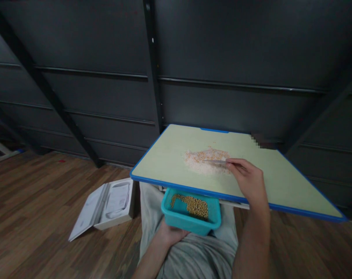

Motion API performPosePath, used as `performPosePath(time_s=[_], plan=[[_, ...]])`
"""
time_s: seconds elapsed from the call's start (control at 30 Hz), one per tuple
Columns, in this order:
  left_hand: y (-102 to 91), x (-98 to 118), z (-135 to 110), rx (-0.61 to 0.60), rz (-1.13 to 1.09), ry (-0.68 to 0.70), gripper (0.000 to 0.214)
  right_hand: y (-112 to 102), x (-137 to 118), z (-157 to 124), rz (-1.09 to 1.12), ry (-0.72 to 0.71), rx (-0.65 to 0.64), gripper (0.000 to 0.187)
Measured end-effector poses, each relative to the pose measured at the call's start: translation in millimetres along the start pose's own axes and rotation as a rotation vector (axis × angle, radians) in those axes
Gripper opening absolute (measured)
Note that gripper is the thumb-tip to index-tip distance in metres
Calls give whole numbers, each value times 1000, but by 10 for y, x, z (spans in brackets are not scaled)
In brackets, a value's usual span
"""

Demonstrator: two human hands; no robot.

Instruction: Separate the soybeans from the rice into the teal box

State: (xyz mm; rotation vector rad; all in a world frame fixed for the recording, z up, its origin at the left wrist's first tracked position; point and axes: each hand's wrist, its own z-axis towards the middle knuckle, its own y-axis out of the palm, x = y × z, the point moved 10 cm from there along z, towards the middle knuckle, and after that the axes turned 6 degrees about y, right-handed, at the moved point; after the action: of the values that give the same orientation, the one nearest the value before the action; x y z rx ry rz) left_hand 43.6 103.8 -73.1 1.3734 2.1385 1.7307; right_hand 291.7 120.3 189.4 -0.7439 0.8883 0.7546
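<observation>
My right hand (248, 179) rests on a pale green table with a blue rim (176, 181) and pinches metal tweezers (218, 162). The tweezer tips lie in a pile of white grains mixed with yellow beans (206, 159) on the tabletop. My left hand (170, 233) is under a teal plastic tub (190, 214), holding it below the table's near edge over my lap. The tub holds a heap of yellow beans (193, 205). Most of the left hand's fingers are hidden by the tub.
An open white box with a moulded insert (107, 205) lies on the wooden floor (33, 209) to my left. A dark panelled wall with slanted metal beams (152, 77) stands right behind the table. My grey-clad legs lie under the table.
</observation>
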Motion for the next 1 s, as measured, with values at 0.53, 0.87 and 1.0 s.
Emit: performPosePath(time_s=[0.53, 0.87, 1.0], plan=[[25, 25, -53, 40, 49, 3, 51, -39, 16, 20, -47, 32, 42, 38], [52, 7, -21, -10, -40, -8, 45, -43, 40, 31, -58, 37, 49, 33], [45, -11, -10, -20, -51, -21, 49, 7, 28, 34, -13, 49, 9, 30]])
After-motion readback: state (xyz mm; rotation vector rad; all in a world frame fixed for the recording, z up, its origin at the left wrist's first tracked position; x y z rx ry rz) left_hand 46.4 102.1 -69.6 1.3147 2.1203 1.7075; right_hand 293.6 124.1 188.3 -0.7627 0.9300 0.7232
